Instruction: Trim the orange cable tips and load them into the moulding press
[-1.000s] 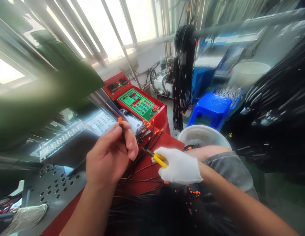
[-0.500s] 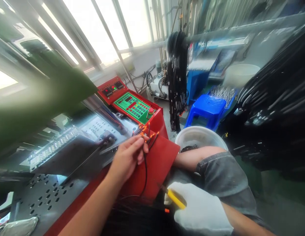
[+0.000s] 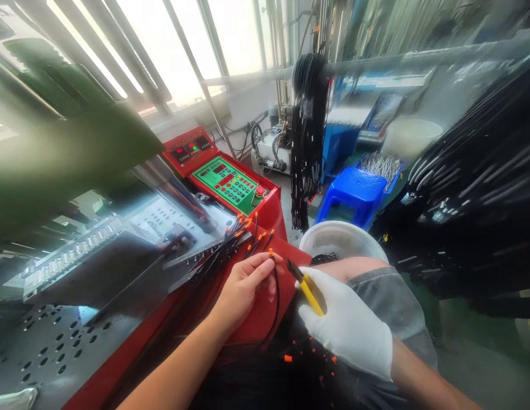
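Between the thumb and fingers of my bare left hand [image 3: 248,279] is a black cable [image 3: 277,296] with an orange tip [image 3: 270,251] pointing up. The cable's length hangs down over the red ledge [image 3: 290,256]. My right hand [image 3: 346,319], in a white glove, is closed on yellow-handled cutting pliers [image 3: 310,293]. Their dark jaws are just right of the orange tip, apart from it. More black cables [image 3: 222,247] with orange ends lie in a bunch on the ledge, behind my left hand. Small orange bits [image 3: 288,359] are scattered on dark material below.
A red control box [image 3: 231,176] with a green panel stands behind the ledge. The metal machine bed [image 3: 55,341] is at left. A white bucket [image 3: 346,230] sits by my knee, with a blue stool [image 3: 354,193] beyond. Black cable bundles [image 3: 308,131] hang from a rail.
My left hand has moved right and toward me, bringing the orange-tipped cable away from the bunch. My right hand has raised the pliers from the lap toward that tip.
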`<control>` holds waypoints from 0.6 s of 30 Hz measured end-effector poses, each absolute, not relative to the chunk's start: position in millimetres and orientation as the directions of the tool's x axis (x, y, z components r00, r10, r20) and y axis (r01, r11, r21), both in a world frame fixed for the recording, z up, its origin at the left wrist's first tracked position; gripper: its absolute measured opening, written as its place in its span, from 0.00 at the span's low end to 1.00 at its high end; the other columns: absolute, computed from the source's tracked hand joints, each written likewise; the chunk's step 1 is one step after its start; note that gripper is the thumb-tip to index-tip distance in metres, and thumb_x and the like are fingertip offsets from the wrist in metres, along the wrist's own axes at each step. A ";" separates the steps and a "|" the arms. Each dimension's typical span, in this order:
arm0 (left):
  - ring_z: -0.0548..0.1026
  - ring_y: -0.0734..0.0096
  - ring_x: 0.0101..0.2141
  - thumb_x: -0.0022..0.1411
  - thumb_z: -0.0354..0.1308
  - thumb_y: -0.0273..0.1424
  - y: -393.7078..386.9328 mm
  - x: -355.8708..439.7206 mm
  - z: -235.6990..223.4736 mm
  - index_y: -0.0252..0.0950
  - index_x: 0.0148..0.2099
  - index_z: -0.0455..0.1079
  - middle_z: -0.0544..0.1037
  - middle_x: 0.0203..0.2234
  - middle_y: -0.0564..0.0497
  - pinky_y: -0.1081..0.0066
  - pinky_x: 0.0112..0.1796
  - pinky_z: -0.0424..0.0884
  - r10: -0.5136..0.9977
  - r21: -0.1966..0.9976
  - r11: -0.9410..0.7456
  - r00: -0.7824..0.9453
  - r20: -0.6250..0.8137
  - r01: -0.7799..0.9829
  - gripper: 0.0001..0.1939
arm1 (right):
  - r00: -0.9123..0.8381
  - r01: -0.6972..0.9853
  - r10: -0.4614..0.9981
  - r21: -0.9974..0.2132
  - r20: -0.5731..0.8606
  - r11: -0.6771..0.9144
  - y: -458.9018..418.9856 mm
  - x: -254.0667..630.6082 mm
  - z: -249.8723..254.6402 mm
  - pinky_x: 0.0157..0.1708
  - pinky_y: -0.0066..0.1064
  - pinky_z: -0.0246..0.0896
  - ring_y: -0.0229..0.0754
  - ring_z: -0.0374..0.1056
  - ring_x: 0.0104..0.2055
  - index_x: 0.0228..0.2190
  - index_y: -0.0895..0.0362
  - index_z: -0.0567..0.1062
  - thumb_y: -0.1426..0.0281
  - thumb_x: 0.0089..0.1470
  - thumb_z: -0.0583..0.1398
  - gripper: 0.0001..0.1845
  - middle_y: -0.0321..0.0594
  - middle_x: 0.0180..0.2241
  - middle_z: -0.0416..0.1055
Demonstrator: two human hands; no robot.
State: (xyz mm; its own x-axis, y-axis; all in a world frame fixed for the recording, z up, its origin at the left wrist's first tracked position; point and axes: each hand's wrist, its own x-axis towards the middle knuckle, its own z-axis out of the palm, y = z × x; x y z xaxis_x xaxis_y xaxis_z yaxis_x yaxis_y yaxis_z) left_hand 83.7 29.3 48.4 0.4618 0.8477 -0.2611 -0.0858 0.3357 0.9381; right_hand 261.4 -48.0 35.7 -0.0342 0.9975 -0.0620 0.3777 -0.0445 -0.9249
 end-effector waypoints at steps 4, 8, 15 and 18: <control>0.66 0.77 0.20 0.62 0.54 0.34 27.1 81.6 47.0 0.31 0.45 0.70 0.71 0.21 0.51 0.75 0.23 0.63 0.842 0.937 0.339 0.471 -0.263 -0.082 0.13 | -0.047 0.416 0.999 -0.909 -0.007 0.014 -44.3 252.9 34.3 0.48 0.38 0.63 0.46 0.67 0.44 0.50 0.56 0.67 0.74 0.45 0.57 0.28 0.43 0.43 0.71; 0.67 0.76 0.20 0.63 0.54 0.35 26.5 79.5 50.1 0.31 0.42 0.70 0.71 0.20 0.52 0.74 0.25 0.64 0.846 0.952 0.303 0.471 -0.250 -0.038 0.12 | -0.049 0.440 0.999 -0.898 -0.015 0.008 -44.5 252.9 39.7 0.49 0.38 0.62 0.46 0.67 0.45 0.51 0.56 0.67 0.75 0.45 0.57 0.28 0.43 0.43 0.70; 0.67 0.77 0.19 0.58 0.59 0.35 25.3 81.9 58.6 0.32 0.34 0.67 0.70 0.19 0.54 0.76 0.25 0.62 0.910 0.977 0.138 0.370 -0.189 0.161 0.10 | -0.066 0.453 0.996 -0.891 -0.059 -0.023 -47.5 253.5 42.6 0.50 0.36 0.61 0.44 0.67 0.46 0.52 0.58 0.65 0.75 0.46 0.56 0.29 0.44 0.44 0.69; 0.67 0.77 0.20 0.57 0.59 0.36 23.4 82.3 56.2 0.33 0.34 0.65 0.71 0.20 0.54 0.76 0.24 0.63 0.921 0.974 0.122 0.345 -0.182 0.190 0.11 | -0.068 0.474 0.996 -0.880 -0.057 -0.018 -49.1 253.2 40.3 0.51 0.37 0.60 0.45 0.66 0.46 0.52 0.57 0.64 0.74 0.46 0.56 0.29 0.44 0.44 0.69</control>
State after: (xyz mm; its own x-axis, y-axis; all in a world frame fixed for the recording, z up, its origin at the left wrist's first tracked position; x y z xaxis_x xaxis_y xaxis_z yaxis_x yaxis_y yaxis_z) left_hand 82.3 23.4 56.2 0.3448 0.9208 -0.1823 0.1903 0.1216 0.9742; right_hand 253.2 -49.1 40.3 -0.0680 0.9961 -0.0565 0.4741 -0.0176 -0.8803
